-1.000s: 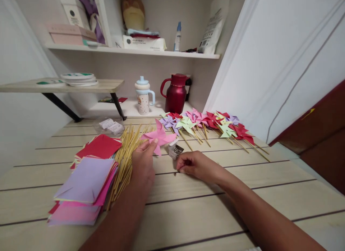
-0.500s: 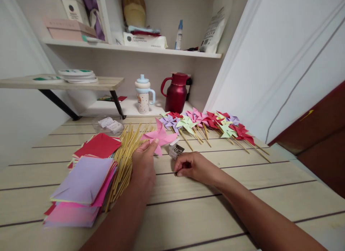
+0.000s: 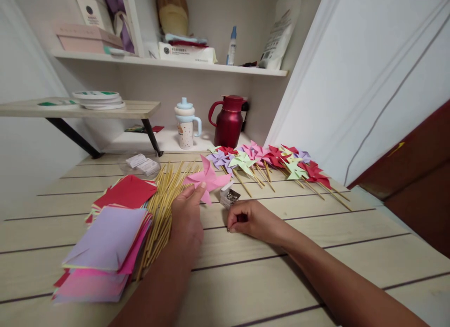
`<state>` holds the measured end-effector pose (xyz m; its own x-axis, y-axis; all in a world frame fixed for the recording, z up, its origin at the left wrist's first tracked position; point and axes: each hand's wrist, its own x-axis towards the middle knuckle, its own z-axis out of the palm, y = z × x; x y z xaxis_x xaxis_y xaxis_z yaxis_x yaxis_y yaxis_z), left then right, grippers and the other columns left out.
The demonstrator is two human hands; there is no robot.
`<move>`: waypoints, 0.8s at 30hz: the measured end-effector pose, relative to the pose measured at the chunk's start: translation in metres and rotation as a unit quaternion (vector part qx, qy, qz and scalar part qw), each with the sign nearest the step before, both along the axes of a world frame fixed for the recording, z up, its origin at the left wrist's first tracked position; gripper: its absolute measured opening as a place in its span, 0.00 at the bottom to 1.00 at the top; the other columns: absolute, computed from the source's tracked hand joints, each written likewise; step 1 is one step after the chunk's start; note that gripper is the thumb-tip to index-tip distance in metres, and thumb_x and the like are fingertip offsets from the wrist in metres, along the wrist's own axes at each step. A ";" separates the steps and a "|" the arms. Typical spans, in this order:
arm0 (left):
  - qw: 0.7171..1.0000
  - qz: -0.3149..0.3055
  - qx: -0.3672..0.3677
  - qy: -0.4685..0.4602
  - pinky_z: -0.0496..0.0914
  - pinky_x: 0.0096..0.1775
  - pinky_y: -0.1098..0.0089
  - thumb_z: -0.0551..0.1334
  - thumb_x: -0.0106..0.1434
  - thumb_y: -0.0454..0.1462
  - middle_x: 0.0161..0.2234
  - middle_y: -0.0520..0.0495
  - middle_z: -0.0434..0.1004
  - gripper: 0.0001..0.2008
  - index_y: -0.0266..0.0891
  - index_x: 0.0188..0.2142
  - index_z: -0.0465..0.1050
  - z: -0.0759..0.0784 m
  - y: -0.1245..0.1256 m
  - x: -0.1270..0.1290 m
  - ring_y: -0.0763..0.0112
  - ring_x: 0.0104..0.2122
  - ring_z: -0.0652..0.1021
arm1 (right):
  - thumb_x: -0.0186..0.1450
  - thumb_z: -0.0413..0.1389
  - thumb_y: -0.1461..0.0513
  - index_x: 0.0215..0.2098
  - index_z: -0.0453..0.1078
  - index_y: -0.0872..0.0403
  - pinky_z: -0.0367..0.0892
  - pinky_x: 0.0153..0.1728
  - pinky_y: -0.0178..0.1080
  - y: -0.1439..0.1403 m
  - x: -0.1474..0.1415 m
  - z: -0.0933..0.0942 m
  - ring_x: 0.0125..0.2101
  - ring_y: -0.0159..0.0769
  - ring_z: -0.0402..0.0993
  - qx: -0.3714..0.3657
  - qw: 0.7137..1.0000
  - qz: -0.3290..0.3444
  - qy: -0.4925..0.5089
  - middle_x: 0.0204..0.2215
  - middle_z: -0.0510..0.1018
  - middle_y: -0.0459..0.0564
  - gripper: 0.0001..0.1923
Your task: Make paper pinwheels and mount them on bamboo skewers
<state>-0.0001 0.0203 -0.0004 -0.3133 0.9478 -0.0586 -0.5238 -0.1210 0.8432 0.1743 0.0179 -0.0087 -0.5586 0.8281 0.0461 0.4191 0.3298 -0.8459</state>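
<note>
My left hand [image 3: 187,212] is closed, with thumb and fingers pinching a pink paper pinwheel [image 3: 208,178] at its centre; the pinwheel is held upright above the table and has no stick on it. To its right, my right hand [image 3: 248,218] rests low at the table surface with thumb and forefinger pinched together. A tiny dark thing shows at those fingertips, too small to name. Just behind the right hand stands a small clear plastic box [image 3: 225,199] with shiny metal bits inside. Thin wooden sticks [image 3: 163,196] lie in a heap left of my left hand.
Stacked coloured paper squares [image 3: 105,238] lie at left, near a clear container [image 3: 140,164] with white packets. Finished pinwheels on sticks [image 3: 258,153] lie at the back right. A cup [image 3: 185,125], a red jug [image 3: 229,123] and a small raised shelf [image 3: 140,110] stand behind.
The view has shifted slightly. My right hand's fingertips have moved a little down and left, still pinched; my left hand keeps the pink pinwheel in nearly the same place.
</note>
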 end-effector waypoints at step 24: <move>1.000 -0.004 0.000 0.010 0.67 0.37 0.72 0.71 0.51 0.41 0.28 0.51 0.77 0.12 0.35 0.30 0.78 -0.001 0.000 -0.001 0.75 0.29 0.74 | 0.54 0.65 0.65 0.26 0.75 0.55 0.60 0.26 0.30 -0.002 0.000 0.004 0.24 0.28 0.66 -0.045 0.999 0.017 0.011 0.22 0.72 0.41 0.03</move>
<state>-0.0006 0.0205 -0.0016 -0.3074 0.9502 -0.0521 -0.5081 -0.1176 0.8532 0.1745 0.0156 -0.0052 -0.5859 0.8103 -0.0145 0.3902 0.2665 -0.8813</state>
